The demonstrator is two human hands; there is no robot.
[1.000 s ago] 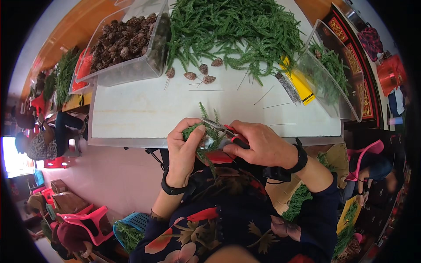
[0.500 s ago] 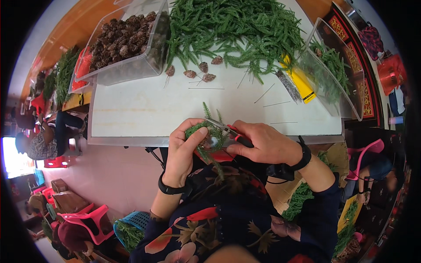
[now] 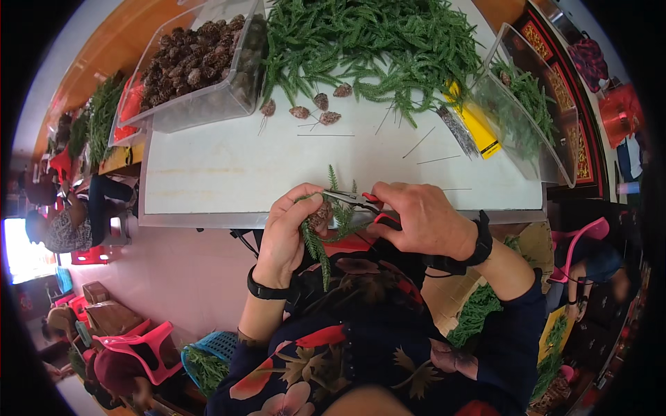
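Note:
My left hand (image 3: 286, 225) pinches an artificial pine sprig (image 3: 319, 253) with a brown pine cone (image 3: 319, 218) among its green needles, just off the table's front edge. My right hand (image 3: 427, 225) grips pliers (image 3: 354, 197) with red-and-black handles. Their metal jaws point left and reach the top of the sprig beside my left fingertips. Whether the jaws are closed on a wire there I cannot tell. Farther back on the white table (image 3: 229, 173) lie several loose pine cones (image 3: 329, 118) with thin wires attached.
A clear bin of pine cones (image 3: 194, 66) stands far left. Green sprigs (image 3: 368, 48) are heaped at the back. A clear bin (image 3: 531, 111) on the right holds finished-looking greenery. Near it lie a yellow packet (image 3: 475, 128) and a bundle of wires (image 3: 458, 132). Other people sit on both sides.
My left hand has turned the sprig, so the pine cone now shows more plainly and one branch hangs down. The pliers' jaws have swung flatter and shifted slightly.

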